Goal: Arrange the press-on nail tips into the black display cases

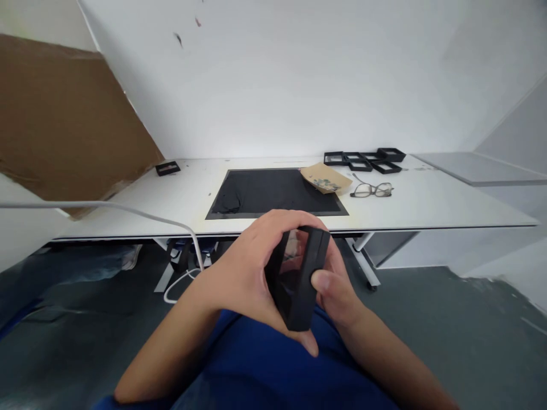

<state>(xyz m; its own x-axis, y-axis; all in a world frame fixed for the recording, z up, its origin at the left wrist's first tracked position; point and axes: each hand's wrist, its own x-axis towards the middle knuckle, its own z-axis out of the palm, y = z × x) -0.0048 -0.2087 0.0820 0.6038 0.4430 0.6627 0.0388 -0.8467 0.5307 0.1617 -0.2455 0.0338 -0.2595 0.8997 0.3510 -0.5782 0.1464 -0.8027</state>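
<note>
Black plastic display case [299,279], gripped between left hand [245,270] and right hand [337,290], stands on edge; its long axis runs top-right to bottom-left, clear face turned toward the left palm.

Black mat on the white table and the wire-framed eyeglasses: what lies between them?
In the head view, a brown paper envelope lies between the black mat and the wire-framed eyeglasses, overlapping the mat's far right corner; bare white table lies beside the glasses.

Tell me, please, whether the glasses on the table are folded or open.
Open, it seems: the glasses lie on the white table right of the black mat, a temple arm stretching back from the lenses rather than tucked behind them.
</note>
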